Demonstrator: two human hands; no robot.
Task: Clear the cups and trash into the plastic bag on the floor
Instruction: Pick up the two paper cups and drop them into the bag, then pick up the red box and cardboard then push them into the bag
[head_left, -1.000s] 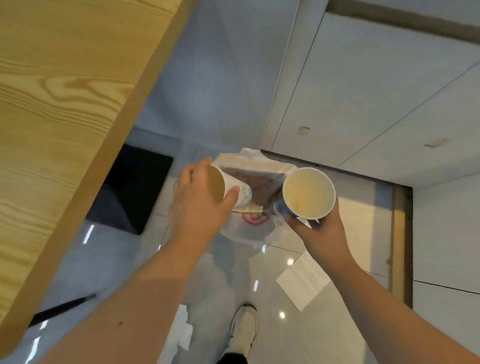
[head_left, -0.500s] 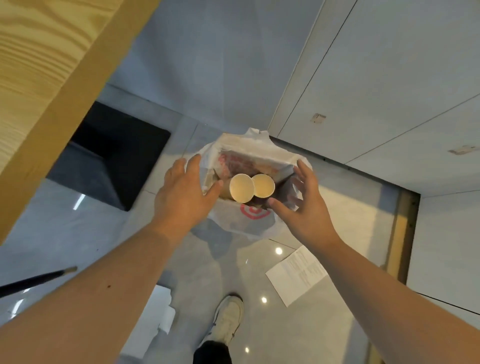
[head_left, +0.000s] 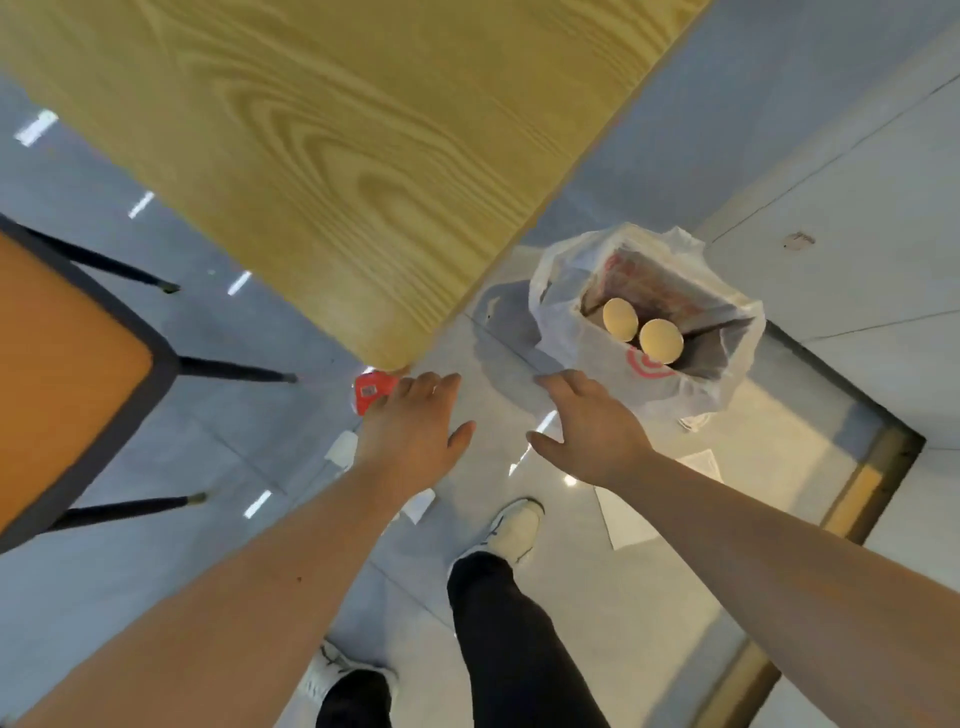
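Note:
A white plastic bag (head_left: 587, 343) with a red logo stands on the floor at the right, its mouth wide. Two paper cups (head_left: 619, 318) (head_left: 660, 339) sit upright inside it side by side. My left hand (head_left: 413, 431) hovers empty with fingers spread, just below the table corner and above a red wrapper (head_left: 371, 391) on the floor. My right hand (head_left: 589, 423) is also empty and spread, a short way left of and below the bag, not touching it.
A wooden table (head_left: 337, 156) fills the upper middle. An orange chair (head_left: 62, 364) with black legs stands at the left. White paper scraps (head_left: 631, 519) (head_left: 340, 449) lie on the grey floor. My feet (head_left: 514, 530) are below. White cabinets (head_left: 857, 234) line the right.
Both hands let go of the cups, which now sit in the bag, and drew back from it toward me. The view swung left, bringing the table and chair in.

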